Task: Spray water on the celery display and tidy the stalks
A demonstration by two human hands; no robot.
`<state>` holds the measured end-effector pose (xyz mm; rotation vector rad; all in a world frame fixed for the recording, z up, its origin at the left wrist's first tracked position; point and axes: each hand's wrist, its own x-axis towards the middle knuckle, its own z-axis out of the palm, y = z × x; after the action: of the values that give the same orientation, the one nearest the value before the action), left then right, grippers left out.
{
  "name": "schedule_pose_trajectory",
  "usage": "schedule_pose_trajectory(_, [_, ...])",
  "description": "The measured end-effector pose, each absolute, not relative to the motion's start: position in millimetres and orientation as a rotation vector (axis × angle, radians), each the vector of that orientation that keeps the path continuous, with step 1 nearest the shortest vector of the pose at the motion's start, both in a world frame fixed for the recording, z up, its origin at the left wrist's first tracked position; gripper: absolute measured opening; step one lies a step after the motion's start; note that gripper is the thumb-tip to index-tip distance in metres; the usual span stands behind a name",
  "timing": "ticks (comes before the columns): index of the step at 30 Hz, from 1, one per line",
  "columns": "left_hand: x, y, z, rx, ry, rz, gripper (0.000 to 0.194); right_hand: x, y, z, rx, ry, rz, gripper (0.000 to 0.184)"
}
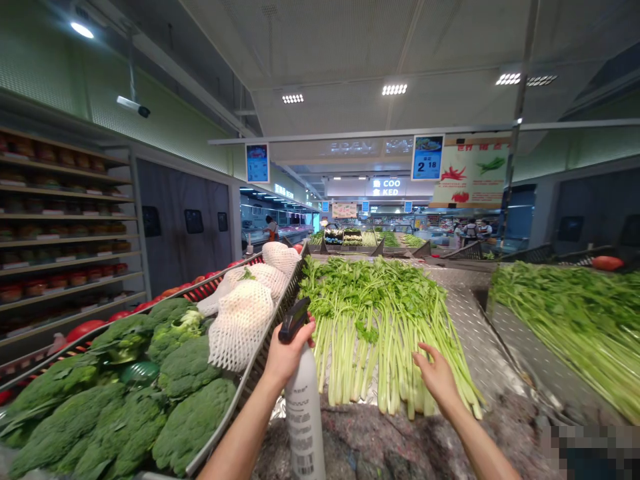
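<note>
My left hand (289, 353) is closed around the neck of a white spray bottle (305, 420) with a black trigger head (294, 320) and printed text on its side. The bottle stands upright in front of me, over the near edge of the display. Over the lower stalks at the right, my right hand (436, 375) is held with its fingers apart and nothing in them. Whether it touches the stalks I cannot tell. A wide layer of leafy celery (375, 313) lies ahead, leaves at the far side and pale stalks toward me.
Left of the bottle is a black crate (273, 333) with broccoli (195, 393) and white net-wrapped produce (245, 313). Tomatoes (86, 329) lie beyond it. A grey fibrous mat (370, 440) lines the front edge. A mirror-like panel (560, 287) stands on the right.
</note>
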<state>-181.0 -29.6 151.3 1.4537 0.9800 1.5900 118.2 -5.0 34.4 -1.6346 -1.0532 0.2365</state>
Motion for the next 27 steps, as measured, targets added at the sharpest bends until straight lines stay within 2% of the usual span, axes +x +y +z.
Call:
schedule_pose_trajectory(3, [-178.9, -30.9, 149.2, 1.464, 0.997, 1.572, 0.037, 132.6, -4.5, 31.4, -1.733, -1.037, 0.193, 0.054])
schedule_pose_trajectory(7, [-178.5, -31.1, 146.9, 1.485, 1.032, 1.568, 0.039, 165.3, -3.8, 20.0, -1.954, -0.92, 0.129, 0.073])
schedule_pose_trajectory(12, [-179.9, -30.3, 139.8, 1.578, 1.109, 1.555, 0.037, 202.7, 2.3, 1.0, -2.207, -0.798, 0.174, 0.087])
schedule_pose_trajectory(20, [-178.5, -28.5, 135.8, 1.59, 1.224, 1.511, 0.04, 177.2, 44.2, -8.6, -2.357, -1.04, 0.095, 0.088])
schedule_pose_trajectory(24, [-171.4, -23.2, 138.1, 1.621, 1.316, 1.463, 0.04, 152.8, 53.2, -2.9, -2.32, -1.28, -0.032, 0.072])
schedule_pose_trajectory(27, [-163.7, -16.5, 137.9, 1.7, 1.329, 1.426, 0.038, 138.5, 51.6, 2.8, -2.26, -1.45, -0.128, 0.066])
